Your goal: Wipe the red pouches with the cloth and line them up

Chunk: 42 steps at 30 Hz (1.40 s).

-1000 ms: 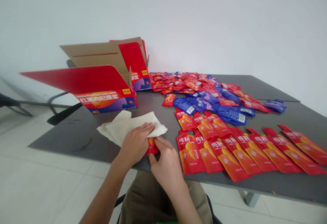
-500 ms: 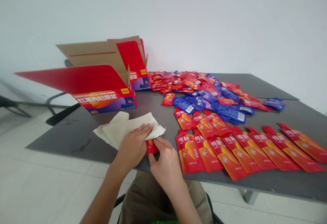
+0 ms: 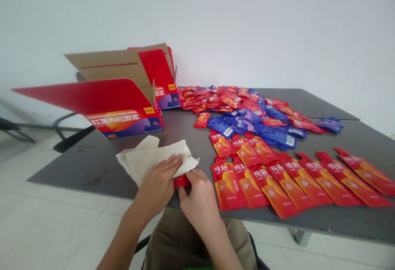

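Observation:
A beige cloth (image 3: 152, 164) lies folded at the near edge of the grey table (image 3: 92, 167). My left hand (image 3: 156, 190) presses on it and wraps it over a small red sachet (image 3: 181, 181). Only the sachet's lower end shows below the cloth, and the rest is hidden. My right hand (image 3: 199, 200) pinches that end with its fingers, next to the cloth. Both hands sit close together over the table edge.
Rows of red sachets (image 3: 271, 181) lie to the right of my right hand. Behind them is a heap of red and blue sachets (image 3: 240, 111). Open red cardboard cartons (image 3: 123, 120) stand at the back left. A chair's legs show beyond the table's left side.
My left hand and the cloth have shifted slightly down over the sachet, so less of the sachet shows. The whole view has drifted slightly.

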### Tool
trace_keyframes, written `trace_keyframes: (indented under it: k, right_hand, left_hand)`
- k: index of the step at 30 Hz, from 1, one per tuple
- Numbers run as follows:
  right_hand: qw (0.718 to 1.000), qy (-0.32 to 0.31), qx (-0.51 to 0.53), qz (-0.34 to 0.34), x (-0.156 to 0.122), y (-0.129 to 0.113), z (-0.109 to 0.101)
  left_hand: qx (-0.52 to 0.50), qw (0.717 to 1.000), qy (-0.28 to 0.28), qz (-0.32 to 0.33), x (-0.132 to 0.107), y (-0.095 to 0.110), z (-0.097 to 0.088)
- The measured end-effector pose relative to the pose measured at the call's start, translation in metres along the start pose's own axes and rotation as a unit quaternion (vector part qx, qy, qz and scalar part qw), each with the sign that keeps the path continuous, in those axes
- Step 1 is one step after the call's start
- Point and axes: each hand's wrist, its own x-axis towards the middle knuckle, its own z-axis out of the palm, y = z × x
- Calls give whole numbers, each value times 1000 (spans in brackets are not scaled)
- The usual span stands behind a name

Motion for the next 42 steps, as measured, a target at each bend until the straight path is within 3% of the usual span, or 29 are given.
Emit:
trace_keyframes:
  k: [4,6,11,13,18,25,32,38,40,42]
  right_hand:
    - [1000,-4,12,-9,0,0,0]
    - [1000,-5,2,-6,0,1,0]
    - [1000,-3,-9,-9,0,0,-1]
    - [1000,-1,-7,-6,0,0,-1]
    - [1000,-2,-1,-7,-1,0,0]
    - [1000,0,-14,-10,0,0,-2]
    - [1000,-4,5,-8,-1,1,0]
    - [1000,-10,-11,-8,0,1,-2]
    - [1000,-8,-10,-9,1,0,-2]
    - [1000,-2,-3,-7,0,0,-1]
  left_hand:
    - [26,999,25,7,-32,6,-1]
    - [21,1000,12,-10,-24,7,-3]
    - [2,999,-24,-44,22,-1,-2]
    - [3,1000,-12,-28,17,0,-1]
    - [15,1000,27,1,-21,6,0]
    - [-4,999,-9,-31,17,-3,2]
    - [15,999,27,-11,-24,10,0]
    - [-3,999,-17,-49,19,1,0]
    - [-4,999,-9,-43,18,-1,1]
    - [-2,1000,7,-28,1,0,3]
